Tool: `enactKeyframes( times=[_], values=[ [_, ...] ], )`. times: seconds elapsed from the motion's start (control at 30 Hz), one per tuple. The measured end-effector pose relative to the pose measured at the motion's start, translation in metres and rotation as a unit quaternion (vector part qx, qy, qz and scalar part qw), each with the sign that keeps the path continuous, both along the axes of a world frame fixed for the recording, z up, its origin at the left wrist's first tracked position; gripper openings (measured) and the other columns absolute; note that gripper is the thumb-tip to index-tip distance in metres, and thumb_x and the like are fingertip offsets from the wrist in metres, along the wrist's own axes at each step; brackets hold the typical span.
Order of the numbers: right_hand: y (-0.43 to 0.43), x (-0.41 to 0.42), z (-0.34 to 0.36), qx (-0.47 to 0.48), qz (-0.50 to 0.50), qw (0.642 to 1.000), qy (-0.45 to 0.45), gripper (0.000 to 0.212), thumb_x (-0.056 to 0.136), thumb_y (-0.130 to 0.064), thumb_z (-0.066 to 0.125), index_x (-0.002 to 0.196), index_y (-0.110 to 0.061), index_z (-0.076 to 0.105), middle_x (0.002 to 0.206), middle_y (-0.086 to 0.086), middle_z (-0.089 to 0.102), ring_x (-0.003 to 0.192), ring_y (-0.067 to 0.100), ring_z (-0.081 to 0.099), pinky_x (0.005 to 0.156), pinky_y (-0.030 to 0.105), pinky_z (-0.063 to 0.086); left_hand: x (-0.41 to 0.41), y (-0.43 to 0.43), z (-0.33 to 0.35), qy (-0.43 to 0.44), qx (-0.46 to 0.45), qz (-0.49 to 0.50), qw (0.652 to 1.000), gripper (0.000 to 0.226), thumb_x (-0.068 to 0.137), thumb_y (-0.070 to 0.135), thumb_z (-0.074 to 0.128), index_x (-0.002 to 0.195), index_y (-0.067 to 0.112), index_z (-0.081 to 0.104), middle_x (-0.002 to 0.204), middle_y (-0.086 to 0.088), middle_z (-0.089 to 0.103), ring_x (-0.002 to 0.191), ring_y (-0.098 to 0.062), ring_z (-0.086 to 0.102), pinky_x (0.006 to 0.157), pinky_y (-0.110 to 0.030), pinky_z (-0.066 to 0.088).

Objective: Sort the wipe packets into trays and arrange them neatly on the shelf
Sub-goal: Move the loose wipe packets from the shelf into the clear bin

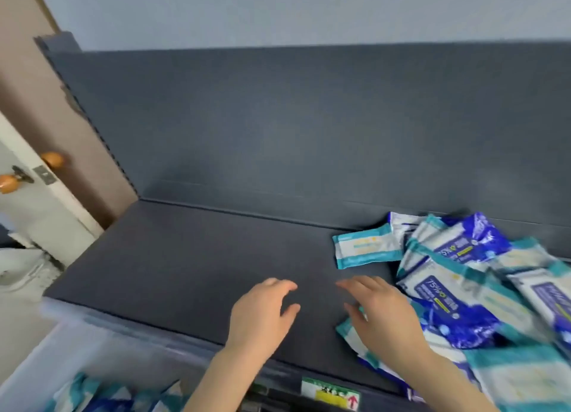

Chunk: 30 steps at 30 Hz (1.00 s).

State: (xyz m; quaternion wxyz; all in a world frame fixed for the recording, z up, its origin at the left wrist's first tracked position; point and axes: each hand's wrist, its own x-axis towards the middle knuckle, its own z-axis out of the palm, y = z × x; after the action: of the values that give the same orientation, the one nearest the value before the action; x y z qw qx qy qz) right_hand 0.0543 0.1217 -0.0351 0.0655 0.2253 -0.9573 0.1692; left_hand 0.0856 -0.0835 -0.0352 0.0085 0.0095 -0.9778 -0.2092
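Observation:
A loose heap of wipe packets (482, 275), white with teal and dark blue print, covers the right part of the dark shelf (191, 266). One teal-and-white packet (364, 248) lies apart at the heap's left edge. My left hand (262, 314) hovers over the bare shelf with relaxed fingers, holding nothing. Spread flat, my right hand (383, 312) reaches over the near-left edge of the heap, above a packet (349, 334); whether it touches is unclear. No tray shows on the shelf.
A clear plastic bin (71, 368) below the shelf's front edge at lower left holds more packets (102, 396). The shelf's dark back panel (309, 127) rises behind. A price label (330, 394) sits on the front rail. A door with orange knobs (52, 159) stands at left.

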Motion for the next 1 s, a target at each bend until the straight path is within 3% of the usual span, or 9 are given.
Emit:
enactKeyframes(
  times=[0.17,0.33,0.5,0.63,0.8,0.9,1.0],
  values=[
    [0.072,0.0,0.001,-0.01,-0.095,0.995,-0.038,0.044,0.07,-0.012,0.076,0.11,-0.026,0.067,0.106,-0.01,0.068,0.096,0.02,0.064,0.073,0.033,0.054,-0.027,0.081,-0.008,-0.065,-0.013,-0.097,0.993,0.054,0.089,0.049,0.056,0.139,0.035,0.04,0.134,0.013,0.049,0.121,-0.007,0.05,0.093,-0.029,0.047],
    [0.133,-0.006,0.0,-0.003,-0.155,0.986,-0.056,0.042,0.074,-0.013,0.072,0.115,-0.022,0.066,0.112,-0.004,0.067,0.103,0.027,0.061,0.078,0.037,0.052,-0.043,0.137,-0.019,-0.127,-0.022,-0.101,0.987,0.069,0.085,0.055,0.058,0.144,0.031,0.031,0.135,0.006,0.046,0.124,-0.015,0.044,0.095,-0.033,0.044],
    [0.163,-0.021,0.0,0.042,-0.167,0.983,-0.066,0.056,0.089,-0.038,0.057,0.141,-0.028,0.04,0.146,-0.007,0.038,0.135,0.018,0.033,0.105,0.033,0.035,-0.052,0.156,-0.022,-0.169,0.053,-0.035,0.984,0.069,0.078,0.041,0.072,0.137,0.029,0.038,0.13,0.008,0.046,0.115,-0.01,0.051,0.09,-0.026,0.043],
    [0.159,-0.036,-0.001,0.09,-0.142,0.982,-0.083,0.07,0.087,-0.052,0.055,0.146,-0.027,0.026,0.152,-0.001,0.024,0.141,0.021,0.018,0.115,0.036,0.018,-0.051,0.16,-0.02,-0.165,0.06,-0.004,0.985,0.056,0.078,0.038,0.074,0.125,0.027,0.044,0.122,0.009,0.049,0.104,-0.007,0.052,0.086,-0.027,0.048],
    [0.153,-0.053,-0.005,0.139,-0.148,0.974,-0.098,0.087,0.079,-0.056,0.062,0.147,-0.023,0.019,0.141,0.002,0.033,0.131,0.022,0.03,0.107,0.034,0.027,-0.06,0.163,-0.014,-0.141,0.044,0.017,0.989,0.049,0.086,0.035,0.065,0.126,0.029,0.038,0.123,0.009,0.051,0.105,-0.01,0.055,0.082,-0.03,0.052],
    [0.149,-0.059,-0.006,0.126,-0.161,0.972,-0.117,0.08,0.077,-0.053,0.066,0.141,-0.022,0.03,0.133,0.001,0.042,0.125,0.021,0.038,0.105,0.034,0.03,-0.086,0.156,-0.002,-0.094,0.042,0.043,0.994,0.047,0.089,0.03,0.061,0.129,0.028,0.038,0.123,0.004,0.055,0.105,-0.017,0.058,0.077,-0.033,0.051],
    [0.145,-0.061,-0.006,0.101,-0.179,0.97,-0.132,0.066,0.077,-0.049,0.068,0.131,-0.021,0.041,0.128,-0.001,0.05,0.12,0.019,0.045,0.103,0.033,0.032,-0.12,0.146,0.007,-0.06,0.033,0.057,0.996,0.032,0.088,0.027,0.061,0.115,0.021,0.043,0.114,0.001,0.058,0.098,-0.022,0.057,0.073,-0.034,0.047]
  ],
)
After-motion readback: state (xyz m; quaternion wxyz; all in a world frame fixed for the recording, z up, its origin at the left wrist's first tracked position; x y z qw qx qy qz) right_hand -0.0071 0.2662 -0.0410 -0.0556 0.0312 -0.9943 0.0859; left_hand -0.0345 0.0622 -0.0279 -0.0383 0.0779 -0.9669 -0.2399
